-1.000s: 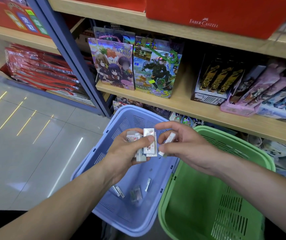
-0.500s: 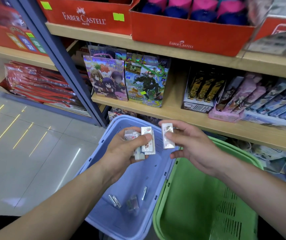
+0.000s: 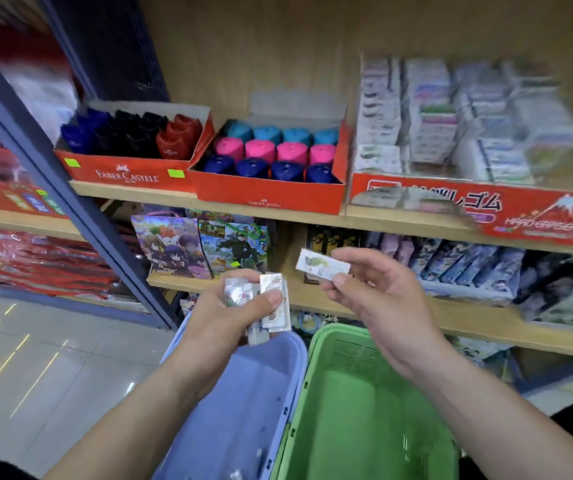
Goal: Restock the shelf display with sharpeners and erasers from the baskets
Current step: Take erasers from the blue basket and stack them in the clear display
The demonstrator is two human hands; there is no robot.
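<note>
My left hand (image 3: pixel 224 315) grips a small bunch of wrapped white erasers (image 3: pixel 271 299) above the blue basket (image 3: pixel 243 403). My right hand (image 3: pixel 378 299) pinches a single wrapped eraser (image 3: pixel 319 265) between thumb and fingers, held level above the green basket (image 3: pixel 364 403). On the shelf above stand two red boxes of sharpeners, one dark-coloured (image 3: pixel 132 140), one with teal, pink and blue sharpeners (image 3: pixel 278 154). To their right is a red eraser display box (image 3: pixel 468 202) with stacked packs, blurred.
A wooden shelf edge (image 3: pixel 271 216) runs across above my hands. A lower shelf holds picture boxes (image 3: pixel 202 247) and card packs (image 3: pixel 451 265). A blue upright post (image 3: pixel 80 202) stands at left, with tiled floor (image 3: pixel 35 358) beyond.
The view has tilted up, bringing the top shelf boxes into sight. My right hand has lifted its eraser up and to the right, turning it from upright to level.
</note>
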